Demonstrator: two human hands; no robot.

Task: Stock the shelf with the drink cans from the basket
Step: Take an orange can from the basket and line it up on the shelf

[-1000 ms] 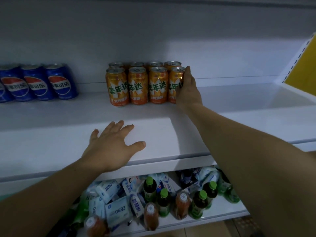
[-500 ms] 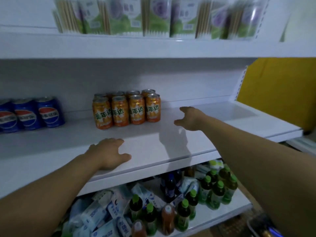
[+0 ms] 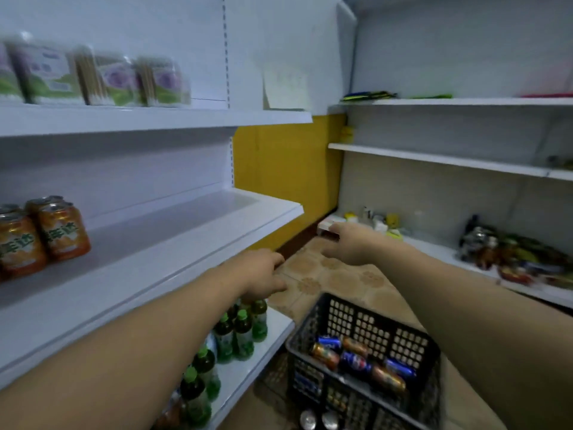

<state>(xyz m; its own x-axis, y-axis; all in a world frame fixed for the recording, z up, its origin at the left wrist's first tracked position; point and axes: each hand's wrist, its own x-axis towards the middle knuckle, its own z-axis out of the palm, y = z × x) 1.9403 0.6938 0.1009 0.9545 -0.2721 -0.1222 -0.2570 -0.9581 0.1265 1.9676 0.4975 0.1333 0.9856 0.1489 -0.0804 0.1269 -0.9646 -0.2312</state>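
Note:
A black plastic basket [image 3: 403, 342] stands on the floor at lower right, holding several orange and blue drink cans [image 3: 356, 358] lying on their sides. Orange cans [image 3: 59, 231] stand in a group at the left end of the white middle shelf [image 3: 173, 243]. My left hand [image 3: 263, 274] hangs in the air past the shelf's front edge, fingers loosely curled, holding nothing. My right hand [image 3: 350, 243] is stretched forward above the floor beyond the basket, also holding nothing.
Green-capped bottles [image 3: 238, 333] fill the lower shelf under my left arm. Packaged goods [image 3: 93, 76] line the top shelf. A second shelving unit [image 3: 449, 156] on the right carries snack bags [image 3: 521, 259]. Tiled floor [image 3: 341, 280] lies between the units.
My view has swung right, away from the orange cans toward the basket. Both hands have left the middle shelf and now hang over the floor and the basket.

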